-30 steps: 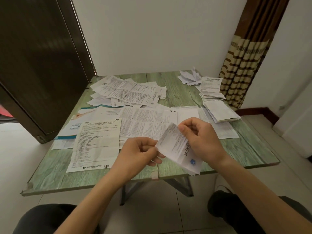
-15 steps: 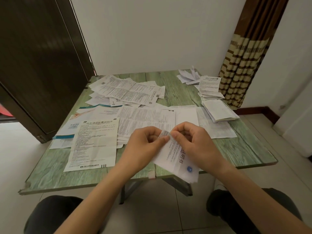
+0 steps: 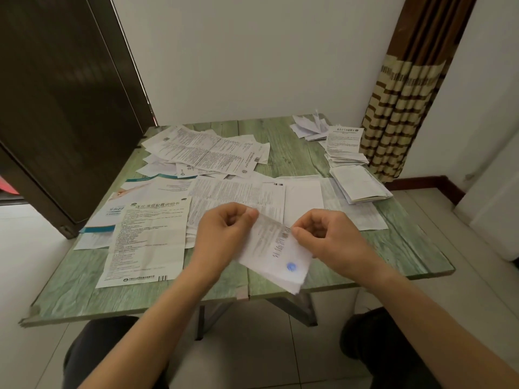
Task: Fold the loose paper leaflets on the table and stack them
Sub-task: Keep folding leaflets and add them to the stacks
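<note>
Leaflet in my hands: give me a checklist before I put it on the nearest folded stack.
1. Two-handed hold: left hand and right hand both pinch the folded leaflet at its upper edge: ok.
2. Fold finished: the lower edge shows layers, but crease sharpness: cannot tell.
3. Top of the nearest folded stack free: ok.
4. Stack squared: its edges fan out: not ok.
5. Path over the table: only flat loose leaflets lie there: ok.

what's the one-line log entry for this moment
phase: folding | left hand: pinches leaflet | right hand: pinches leaflet | stacks: far right
</note>
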Available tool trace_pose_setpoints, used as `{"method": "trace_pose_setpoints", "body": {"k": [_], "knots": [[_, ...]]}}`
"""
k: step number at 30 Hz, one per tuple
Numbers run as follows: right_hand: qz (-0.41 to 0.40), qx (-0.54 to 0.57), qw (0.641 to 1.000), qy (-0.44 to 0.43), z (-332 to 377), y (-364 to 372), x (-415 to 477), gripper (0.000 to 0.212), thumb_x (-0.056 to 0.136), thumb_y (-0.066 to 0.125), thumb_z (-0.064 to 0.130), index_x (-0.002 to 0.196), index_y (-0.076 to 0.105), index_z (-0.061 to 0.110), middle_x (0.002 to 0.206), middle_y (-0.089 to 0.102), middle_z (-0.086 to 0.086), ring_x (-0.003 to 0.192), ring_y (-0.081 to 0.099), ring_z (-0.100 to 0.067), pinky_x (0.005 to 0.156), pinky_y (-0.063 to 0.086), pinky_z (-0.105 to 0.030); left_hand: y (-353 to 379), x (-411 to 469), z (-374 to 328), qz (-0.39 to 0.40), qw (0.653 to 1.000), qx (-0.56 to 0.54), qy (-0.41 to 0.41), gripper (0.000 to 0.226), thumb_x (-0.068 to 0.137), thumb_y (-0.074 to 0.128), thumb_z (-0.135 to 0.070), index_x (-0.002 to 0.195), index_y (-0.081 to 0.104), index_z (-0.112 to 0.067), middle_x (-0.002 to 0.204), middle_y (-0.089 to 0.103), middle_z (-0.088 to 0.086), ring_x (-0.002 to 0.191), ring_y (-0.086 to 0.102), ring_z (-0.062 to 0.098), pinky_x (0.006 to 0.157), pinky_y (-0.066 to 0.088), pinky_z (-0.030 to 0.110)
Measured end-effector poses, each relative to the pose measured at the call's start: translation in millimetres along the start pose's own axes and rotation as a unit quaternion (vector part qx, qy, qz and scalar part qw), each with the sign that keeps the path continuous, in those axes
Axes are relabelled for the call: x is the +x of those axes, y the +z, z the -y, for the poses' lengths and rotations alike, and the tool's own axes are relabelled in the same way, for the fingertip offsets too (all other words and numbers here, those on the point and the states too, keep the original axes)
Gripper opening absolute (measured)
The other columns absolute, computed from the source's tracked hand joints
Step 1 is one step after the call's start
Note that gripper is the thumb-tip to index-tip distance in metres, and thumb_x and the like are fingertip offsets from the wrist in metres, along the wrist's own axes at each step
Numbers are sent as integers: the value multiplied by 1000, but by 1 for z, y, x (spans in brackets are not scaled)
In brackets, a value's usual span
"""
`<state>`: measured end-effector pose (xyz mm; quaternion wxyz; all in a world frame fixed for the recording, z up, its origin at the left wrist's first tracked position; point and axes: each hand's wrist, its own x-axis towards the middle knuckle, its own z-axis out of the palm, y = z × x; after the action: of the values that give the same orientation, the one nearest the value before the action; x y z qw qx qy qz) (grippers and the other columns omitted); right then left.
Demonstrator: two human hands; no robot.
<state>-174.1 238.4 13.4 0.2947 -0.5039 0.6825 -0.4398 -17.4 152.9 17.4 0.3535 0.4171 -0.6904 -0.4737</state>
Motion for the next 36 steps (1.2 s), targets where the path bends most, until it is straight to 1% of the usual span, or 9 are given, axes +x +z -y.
{"method": "trace_pose_setpoints", "body": {"k": [5,8,12,16,18,22,26,33,36], "knots": [[-20,17,999,26,-12,-21,-6,10,86,64,6,78,63,12,67,63,0,50,54,1,50,44,-12,3,14,-1,7,999,-36,-8,19,89,62,-18,71,67,-17,66,68,-3,61,63,6,57,49,16],[-27,1,999,25,-18,-29,-3,8,86,65,11,78,64,15,69,61,4,54,51,3,52,43,-12,16,17,-4,17,999,-51,0,19,89,61,-18,71,67,-16,63,68,-5,60,62,5,54,47,13],[-38,22,998,38,-22,-56,5,5,88,63,9,84,64,7,74,63,-3,58,55,-3,57,48,-16,25,23,-10,29,997,-66,-4,17,91,58,-16,79,69,-14,65,67,-2,58,61,7,52,49,16],[-199,151,967,56,-34,-96,26,4,86,62,2,85,63,6,71,61,-5,58,55,-10,54,50,-15,18,24,-9,30,992,-108,-50,18,95,49,-7,90,66,-9,66,70,1,55,63,10,51,52,19],[-284,159,942,85,-48,-109,41,7,86,63,1,92,63,3,73,60,-4,58,54,-9,51,49,-13,17,23,-8,35,991,-106,-67,19,95,48,-5,91,66,-9,67,71,2,56,64,10,53,53,19],[-355,-37,923,147,-80,-105,59,11,85,63,7,96,66,4,86,66,-8,71,59,-16,63,49,-26,20,17,-3,56,991,-85,-81,20,95,47,-4,92,67,-9,71,72,4,60,66,11,56,54,19],[-365,-171,906,129,-91,-92,58,14,88,57,13,96,65,5,96,65,-11,81,55,-20,65,39,-27,17,14,3,56,993,-68,-77,21,95,47,-2,92,66,-9,73,73,4,61,67,11,56,54,17],[-373,-195,905,66,-73,-85,49,19,90,54,12,107,61,5,112,55,-13,87,47,-15,70,35,-26,-8,10,14,-19,999,-33,-27,22,94,48,-1,92,66,-13,76,72,2,68,68,11,60,55,21],[-360,-196,912,2,-58,-71,42,16,91,53,8,104,62,5,105,52,-8,91,54,-21,73,40,-26,-25,8,25,-86,993,76,36,21,93,51,-5,94,65,-21,84,70,-8,80,64,4,71,51,23]]}}
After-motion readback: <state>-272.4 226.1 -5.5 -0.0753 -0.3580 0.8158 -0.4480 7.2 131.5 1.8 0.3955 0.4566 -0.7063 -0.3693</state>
